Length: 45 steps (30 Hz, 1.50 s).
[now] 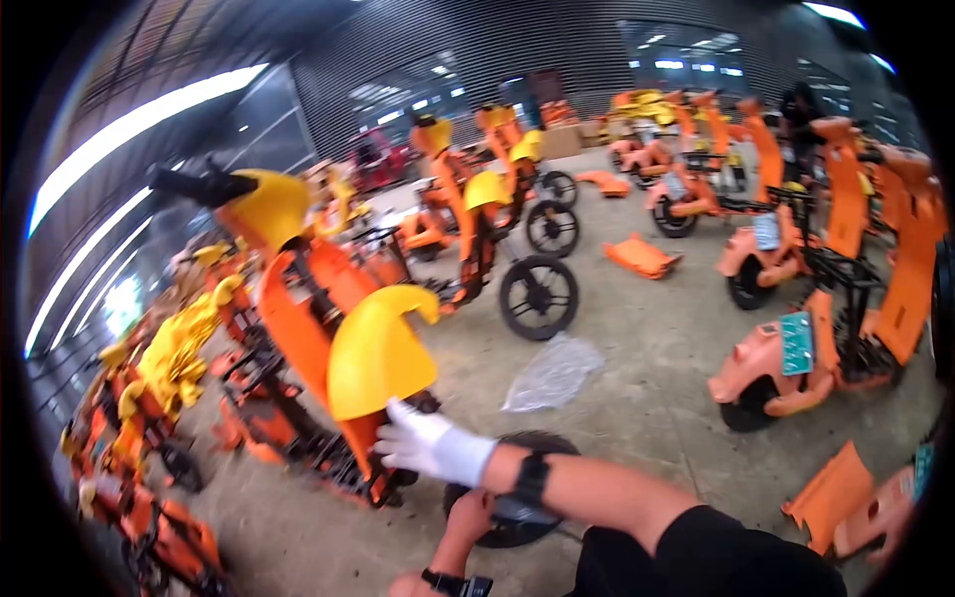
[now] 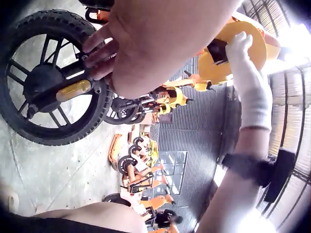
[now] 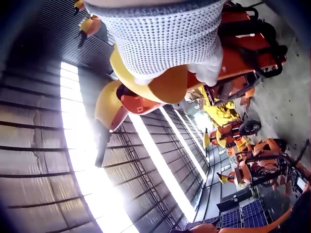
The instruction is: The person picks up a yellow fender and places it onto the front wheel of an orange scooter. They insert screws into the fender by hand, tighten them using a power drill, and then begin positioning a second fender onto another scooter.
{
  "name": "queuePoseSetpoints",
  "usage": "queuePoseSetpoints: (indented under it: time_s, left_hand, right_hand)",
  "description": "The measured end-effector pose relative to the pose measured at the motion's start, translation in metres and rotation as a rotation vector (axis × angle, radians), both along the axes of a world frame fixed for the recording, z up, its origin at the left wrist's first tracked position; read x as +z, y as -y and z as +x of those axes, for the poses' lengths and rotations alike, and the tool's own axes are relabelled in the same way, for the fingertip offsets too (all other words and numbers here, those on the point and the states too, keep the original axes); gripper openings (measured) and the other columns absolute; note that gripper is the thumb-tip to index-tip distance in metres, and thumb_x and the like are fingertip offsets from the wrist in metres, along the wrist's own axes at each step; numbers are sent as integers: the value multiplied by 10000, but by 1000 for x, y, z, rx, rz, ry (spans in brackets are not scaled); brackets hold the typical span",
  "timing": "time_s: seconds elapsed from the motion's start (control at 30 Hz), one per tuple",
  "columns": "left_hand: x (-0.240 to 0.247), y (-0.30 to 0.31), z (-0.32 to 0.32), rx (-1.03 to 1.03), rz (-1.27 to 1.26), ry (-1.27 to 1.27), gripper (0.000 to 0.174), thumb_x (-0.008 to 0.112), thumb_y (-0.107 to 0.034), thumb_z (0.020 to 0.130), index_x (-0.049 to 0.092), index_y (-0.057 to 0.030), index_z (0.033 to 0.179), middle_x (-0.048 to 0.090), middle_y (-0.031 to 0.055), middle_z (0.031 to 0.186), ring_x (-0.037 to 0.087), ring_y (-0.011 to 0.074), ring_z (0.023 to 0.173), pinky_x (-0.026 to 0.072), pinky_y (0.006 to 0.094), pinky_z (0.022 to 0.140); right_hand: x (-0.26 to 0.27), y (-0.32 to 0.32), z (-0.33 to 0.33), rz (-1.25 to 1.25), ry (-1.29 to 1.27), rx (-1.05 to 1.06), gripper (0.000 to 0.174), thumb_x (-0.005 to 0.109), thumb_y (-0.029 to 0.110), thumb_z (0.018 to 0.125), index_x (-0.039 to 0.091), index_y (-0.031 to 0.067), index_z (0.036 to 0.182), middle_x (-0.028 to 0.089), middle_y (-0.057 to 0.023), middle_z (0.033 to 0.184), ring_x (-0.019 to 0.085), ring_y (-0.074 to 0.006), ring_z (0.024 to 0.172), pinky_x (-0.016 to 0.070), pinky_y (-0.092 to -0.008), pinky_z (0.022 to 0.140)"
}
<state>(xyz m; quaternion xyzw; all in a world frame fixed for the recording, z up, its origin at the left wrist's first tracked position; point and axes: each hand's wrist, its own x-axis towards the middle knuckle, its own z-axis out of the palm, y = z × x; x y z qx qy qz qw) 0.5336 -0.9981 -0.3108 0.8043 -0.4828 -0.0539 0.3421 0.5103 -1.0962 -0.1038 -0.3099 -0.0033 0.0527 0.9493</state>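
My white-gloved right hand (image 1: 433, 448) is at the lower edge of a yellow fender (image 1: 383, 353) on the front of an orange scooter. In the right wrist view the glove (image 3: 165, 43) covers part of the fender (image 3: 167, 85), thumb and fingers apart along it. My bare left hand (image 1: 473, 515) is lower, by the front wheel (image 1: 512, 527). In the left wrist view its bent fingers (image 2: 102, 53) hold the end of the black fork (image 2: 73, 85) beside the wheel (image 2: 48, 22); the thumb is hidden.
More scooters with yellow parts stand behind and left, near a yellow pile (image 1: 179, 348). Others (image 1: 786, 368) line the right side. Clear plastic (image 1: 554, 373) and an orange panel (image 1: 642, 257) lie on the concrete floor.
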Motion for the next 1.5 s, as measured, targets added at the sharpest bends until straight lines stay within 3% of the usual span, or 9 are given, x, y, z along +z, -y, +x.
queuePoseSetpoints:
  time_s: [0.1, 0.2, 0.43, 0.5, 0.67, 0.93, 1.23, 1.47, 1.5]
  left_hand:
    - [-17, 2, 6, -329, -255, 386, 265, 562, -236, 889, 667, -58, 1055, 680, 232, 999, 648, 414, 951, 506, 512, 851]
    - [-18, 17, 12, -393, -181, 436, 300, 568, -255, 882, 662, -62, 1091, 674, 236, 1043, 642, 408, 993, 503, 496, 876]
    - [-23, 11, 15, -429, -131, 415, 378, 581, -293, 868, 653, -69, 1164, 660, 245, 1130, 631, 394, 1077, 498, 462, 927]
    - [-28, 2, 13, -170, 489, 54, 369, 543, -281, 875, 650, -80, 1165, 691, 229, 998, 653, 425, 952, 514, 511, 869]
    - [10, -3, -2, -150, 354, -5, 355, 520, -284, 884, 664, -70, 1128, 690, 229, 983, 659, 413, 928, 522, 507, 837]
    - [48, -24, -7, -163, 22, -215, 307, 595, -244, 906, 659, -28, 1116, 675, 219, 964, 657, 385, 922, 522, 426, 796]
    - [22, 2, 14, 142, -85, -193, 268, 568, -160, 932, 648, 0, 1130, 690, 193, 1029, 659, 356, 994, 513, 398, 863]
    - [-36, 7, 73, 454, -219, -580, 303, 545, -196, 932, 641, -3, 1144, 690, 208, 1008, 662, 336, 975, 501, 388, 859]
    - [-45, 8, 82, 462, -208, -614, 312, 528, -177, 943, 622, -2, 1184, 679, 142, 1027, 647, 254, 943, 497, 342, 793]
  right_hand:
    - [0, -25, 26, 126, 196, -122, 591, 596, 455, 954, 422, 123, 1411, 472, -104, 1413, 474, -246, 1283, 400, -414, 1061]
    - [18, -36, 36, 226, 309, -221, 447, 582, 317, 987, 454, 120, 1367, 535, -65, 1336, 523, -217, 1218, 438, -391, 1027]
    - [51, -12, 41, 371, 402, -178, 359, 564, 176, 994, 476, 115, 1337, 556, -53, 1311, 532, -222, 1220, 465, -383, 1042]
    - [57, -4, 30, 307, 510, -185, 399, 524, 176, 1009, 432, 98, 1389, 523, -79, 1381, 506, -243, 1283, 440, -415, 1074]
    - [60, 43, -23, 54, 692, -260, 447, 522, 261, 1001, 434, 59, 1390, 528, -97, 1379, 510, -257, 1278, 386, -431, 1134]
    - [-54, 199, -93, 228, 284, -967, 522, 441, 443, 1013, 487, 57, 1361, 526, -93, 1401, 472, -269, 1305, 339, -415, 1143]
    - [-131, 280, -112, 70, -346, -1220, 459, 443, 375, 1034, 511, 3, 1295, 594, -157, 1284, 593, -322, 1143, 490, -467, 956]
    - [-164, 296, -104, -329, -718, -1095, 378, 513, 337, 1009, 563, 12, 1195, 657, -135, 1135, 643, -311, 966, 525, -472, 833]
    - [-170, 298, -106, -357, -673, -1082, 382, 535, 333, 999, 571, 5, 1191, 661, -136, 1120, 647, -306, 945, 528, -465, 814]
